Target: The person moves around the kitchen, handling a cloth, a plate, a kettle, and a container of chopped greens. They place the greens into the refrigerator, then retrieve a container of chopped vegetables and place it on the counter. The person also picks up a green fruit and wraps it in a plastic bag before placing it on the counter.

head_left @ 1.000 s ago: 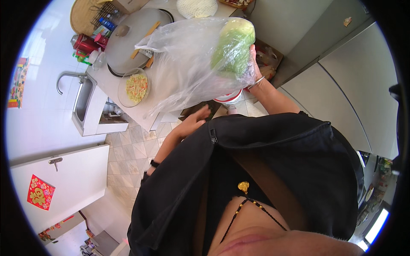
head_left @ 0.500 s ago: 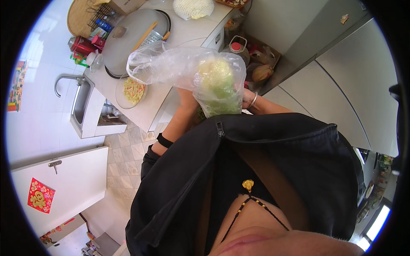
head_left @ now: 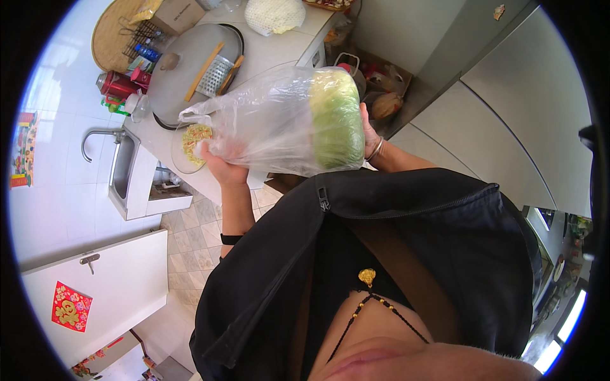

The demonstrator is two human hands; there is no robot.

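Note:
A napa cabbage (head_left: 337, 120), pale yellow-green, lies on its side inside a clear plastic bag (head_left: 267, 117). My left hand (head_left: 225, 166) is closed on the bag's near side toward its open end, pulling the film taut. At the other end, my right hand (head_left: 370, 134) holds the cabbage through the film; its thumb shows, while the other fingers are hidden beneath. The bag's handles hang over a glass bowl (head_left: 180, 157) of shredded vegetables (head_left: 196, 141) on the counter.
A grater (head_left: 216, 75) lies on a large grey lid (head_left: 181, 57) on the white counter (head_left: 279, 52). Behind it stand jars and a cardboard box (head_left: 178, 14). A sink (head_left: 125, 155) is at left. To the right are a tall grey cabinet-like unit (head_left: 508, 114) and a crate of goods (head_left: 406, 79).
My left hand has come out from under the cabbage and moved left to grip the bag. The bag is stretched wider, and the cabbage has turned, with more green side showing.

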